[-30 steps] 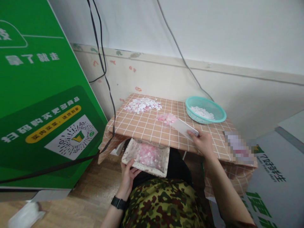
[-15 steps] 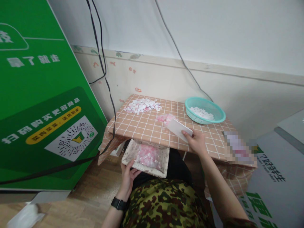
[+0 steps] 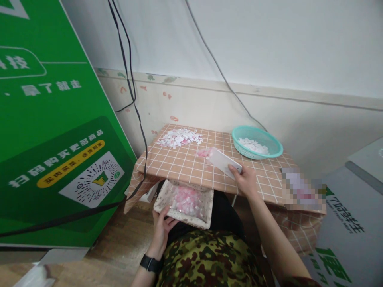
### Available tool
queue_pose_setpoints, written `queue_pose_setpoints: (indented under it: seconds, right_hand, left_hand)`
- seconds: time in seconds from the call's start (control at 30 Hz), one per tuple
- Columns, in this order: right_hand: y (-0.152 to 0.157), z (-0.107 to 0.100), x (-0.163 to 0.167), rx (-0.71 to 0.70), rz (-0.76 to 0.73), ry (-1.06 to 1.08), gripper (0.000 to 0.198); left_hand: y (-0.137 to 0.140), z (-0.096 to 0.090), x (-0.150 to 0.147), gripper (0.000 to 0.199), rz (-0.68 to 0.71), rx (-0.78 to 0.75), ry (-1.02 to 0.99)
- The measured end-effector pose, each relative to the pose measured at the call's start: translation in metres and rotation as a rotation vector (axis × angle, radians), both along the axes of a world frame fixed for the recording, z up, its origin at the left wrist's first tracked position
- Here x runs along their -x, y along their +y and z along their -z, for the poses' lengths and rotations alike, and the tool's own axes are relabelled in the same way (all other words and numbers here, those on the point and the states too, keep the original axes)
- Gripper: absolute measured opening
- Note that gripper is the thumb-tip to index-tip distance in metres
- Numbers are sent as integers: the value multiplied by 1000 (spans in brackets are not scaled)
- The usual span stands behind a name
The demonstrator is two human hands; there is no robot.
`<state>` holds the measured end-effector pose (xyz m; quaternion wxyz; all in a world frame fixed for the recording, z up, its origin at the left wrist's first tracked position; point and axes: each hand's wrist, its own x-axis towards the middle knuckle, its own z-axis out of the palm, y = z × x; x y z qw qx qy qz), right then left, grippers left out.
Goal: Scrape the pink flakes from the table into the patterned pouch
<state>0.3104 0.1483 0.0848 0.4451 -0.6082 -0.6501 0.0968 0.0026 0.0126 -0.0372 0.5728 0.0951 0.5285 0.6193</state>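
My left hand grips the near left rim of a speckled, fabric-lined rectangular basket, which sits at my lap below the table's front edge. Inside it lies a heap of pink and white flakes. In my right hand, thumb on top, is a flat white rectangular card, slanted over the table. Its far left edge meets a small pile of pink bits on the cloth and partly hides it.
The table wears a brown checked cloth. A heap of white and pinkish pieces lies back left; a turquoise strainer basket with white pieces stands back right. A green panel rises at left, with a black cable hanging nearby.
The card has slid slightly left against the pink bits, and less of that pile shows. My left hand still holds the basket. The camera view has shifted a little.
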Motion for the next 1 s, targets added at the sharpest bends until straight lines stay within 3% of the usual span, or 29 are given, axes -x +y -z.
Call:
queue_pose_setpoints:
  seconds: [0.2, 0.5, 0.83, 1.0]
  right_hand:
    - [-16, -1, -16, 1, 63, -60, 50]
    - [11, -10, -2, 15, -55, -178, 45]
    - [9, -16, -7, 68, -154, -103, 45]
    - [-2, -14, -13, 59, -110, -59, 46]
  left_hand:
    - [1, 2, 0, 56, 11, 2, 12]
    - [-1, 7, 2, 60, 21, -37, 8]
    - [1, 2, 1, 60, 7, -3, -14]
    - [1, 1, 0, 59, 8, -5, 2]
